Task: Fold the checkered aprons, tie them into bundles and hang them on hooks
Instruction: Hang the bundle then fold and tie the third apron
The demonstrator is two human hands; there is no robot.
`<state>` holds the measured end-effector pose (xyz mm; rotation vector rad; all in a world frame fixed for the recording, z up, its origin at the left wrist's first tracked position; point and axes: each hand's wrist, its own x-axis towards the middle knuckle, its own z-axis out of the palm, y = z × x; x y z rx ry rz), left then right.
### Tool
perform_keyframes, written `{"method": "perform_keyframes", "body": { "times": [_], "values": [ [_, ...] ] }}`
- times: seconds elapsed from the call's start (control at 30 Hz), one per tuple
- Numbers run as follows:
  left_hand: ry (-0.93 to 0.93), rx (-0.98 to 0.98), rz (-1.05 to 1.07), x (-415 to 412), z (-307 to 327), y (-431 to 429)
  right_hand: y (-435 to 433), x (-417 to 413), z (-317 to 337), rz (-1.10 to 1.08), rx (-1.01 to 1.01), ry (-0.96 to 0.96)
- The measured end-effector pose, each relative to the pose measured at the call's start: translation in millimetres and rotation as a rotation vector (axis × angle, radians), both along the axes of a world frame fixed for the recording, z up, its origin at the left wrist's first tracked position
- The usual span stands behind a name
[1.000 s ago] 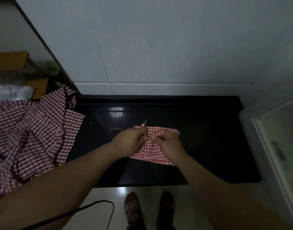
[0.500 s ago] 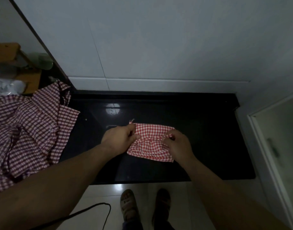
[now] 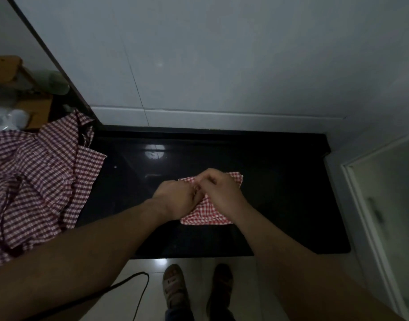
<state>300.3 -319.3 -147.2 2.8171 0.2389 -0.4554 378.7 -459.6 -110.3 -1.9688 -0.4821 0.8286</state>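
Black counter (image 3: 280,212), glossy, set against a pale tiled wall (image 3: 222,66); work station for one person, standing. Item 1: left hand (image 3: 175,199), fingers curled inward, pinching at the upper middle of the bundle. Item 2: right hand (image 3: 222,193), likewise curled, knuckles up, touching the left; whether the two grip a tie or the cloth itself cannot be told, as the fingertips hide it. Item 3: folded apron (image 3: 206,216), red-and-white check, a compact rectangle flat on the counter directly beneath both hands, its near edge and far right corner showing past them. Status, as judged: folding of this piece complete; tying apparently in hand, knot not confirmed; hanging not begun, no hooks in view. Item 4: loose aprons (image 3: 41,181), same check, a rumpled heap well to the left, draped over the counter's left end, unfolded, so most of the job appears to remain. Item 5: dark cable (image 3: 138,286), on the light floor below the counter edge. Item 6: sandalled feet (image 3: 175,288), beside the cable. Item 7: pale cabinet door (image 3: 384,216), at right.
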Motion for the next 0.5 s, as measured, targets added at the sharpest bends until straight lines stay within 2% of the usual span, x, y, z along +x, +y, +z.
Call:
{"method": "perform_keyframes", "body": {
  "times": [0.07,0.2,0.3,0.5],
  "values": [
    [0.024,-0.062,0.076,-2.2,1.2,-0.3,-10.1,-0.6,-18.8,-0.131,-0.048,0.076],
    [0.011,-0.18,0.219,-11.1,0.1,3.1,-18.3,-6.5,-37.6,0.016,-0.113,-0.003],
    [-0.014,-0.19,0.214,-14.8,1.2,-0.7,-10.2,-10.2,-43.4,0.078,-0.157,-0.134],
    [-0.069,-0.197,0.181,-16.0,1.8,-0.5,-0.1,-22.7,-57.2,-0.077,-0.205,-0.235]
  ]
}}
